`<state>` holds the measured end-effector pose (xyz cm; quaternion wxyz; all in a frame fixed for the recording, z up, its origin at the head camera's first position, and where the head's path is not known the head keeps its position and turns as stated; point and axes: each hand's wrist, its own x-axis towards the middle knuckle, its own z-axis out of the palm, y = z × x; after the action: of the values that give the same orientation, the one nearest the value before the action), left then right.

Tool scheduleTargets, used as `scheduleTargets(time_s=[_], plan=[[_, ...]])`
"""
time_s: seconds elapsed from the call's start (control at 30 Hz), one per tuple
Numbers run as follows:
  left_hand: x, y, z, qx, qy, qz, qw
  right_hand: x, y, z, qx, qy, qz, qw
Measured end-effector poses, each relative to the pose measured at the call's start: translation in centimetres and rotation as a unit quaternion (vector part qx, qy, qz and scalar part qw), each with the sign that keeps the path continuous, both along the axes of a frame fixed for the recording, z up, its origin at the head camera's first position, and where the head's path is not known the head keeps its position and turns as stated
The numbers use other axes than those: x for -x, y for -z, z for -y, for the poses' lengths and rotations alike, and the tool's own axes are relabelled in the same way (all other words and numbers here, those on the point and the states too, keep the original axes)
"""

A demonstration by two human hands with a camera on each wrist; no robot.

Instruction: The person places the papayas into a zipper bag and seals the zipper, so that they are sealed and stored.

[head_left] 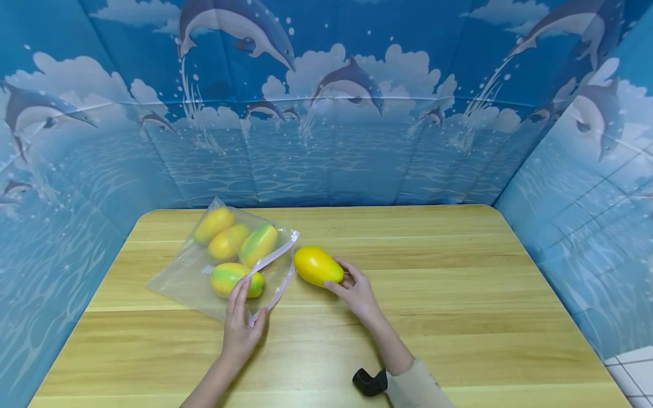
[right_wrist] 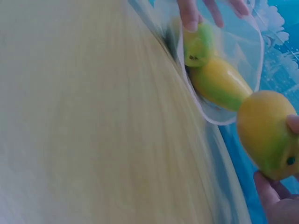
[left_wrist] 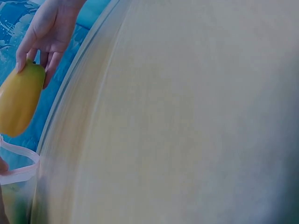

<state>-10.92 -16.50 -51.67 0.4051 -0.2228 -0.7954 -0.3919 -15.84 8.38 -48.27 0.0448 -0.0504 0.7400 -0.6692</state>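
Note:
A clear zip bag point(head_left: 178, 280) with a pale pink strip along its mouth lies on the left of the table. Several yellow-green papayas point(head_left: 259, 245) are inside it. My left hand point(head_left: 241, 331) holds the bag at the near corner of its mouth, fingers on one edge and thumb at the other, so the mouth gapes. My right hand point(head_left: 359, 294) grips another papaya point(head_left: 315, 265) by its narrow stem end. The broad end of this papaya points at the bag's mouth, right beside the pink strip. In the right wrist view, bagged papayas point(right_wrist: 219, 84) show through the gaping mouth.
Both hands work over a light wooden table point(head_left: 459, 294). A black curved object point(head_left: 369, 382) sits by the right sleeve point(head_left: 415, 388) near the front. Blue dolphin-print cloth point(head_left: 326, 153) hangs behind the table and along both sides.

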Motion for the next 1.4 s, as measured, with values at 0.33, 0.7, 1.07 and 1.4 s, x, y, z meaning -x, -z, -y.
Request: scheduleTargets(time_s=[0.33, 0.7, 1.07, 1.4], plan=[[0.1, 0.0, 0.0, 0.000, 0.001, -0.001, 1.0000, -0.9, -1.1, 1.7, -0.014, -0.109, 0.000, 0.9939], [0.0, 0.0, 0.1, 0.004, 0.007, 0.008, 0.9999, -1.2, -2.0, 3.0, -0.028, -0.169, 0.008, 0.9851], [-0.1, -0.3, 0.0, 0.002, 0.007, 0.017, 0.9998, -0.7, -2.3, 3.7, -0.034, -0.189, 0.007, 0.9814], [0.2, -0.3, -0.1, -0.011, 0.017, -0.006, 0.9998, 0.0, -2.4, 5.0, -0.031, -0.224, -0.011, 0.9740]])
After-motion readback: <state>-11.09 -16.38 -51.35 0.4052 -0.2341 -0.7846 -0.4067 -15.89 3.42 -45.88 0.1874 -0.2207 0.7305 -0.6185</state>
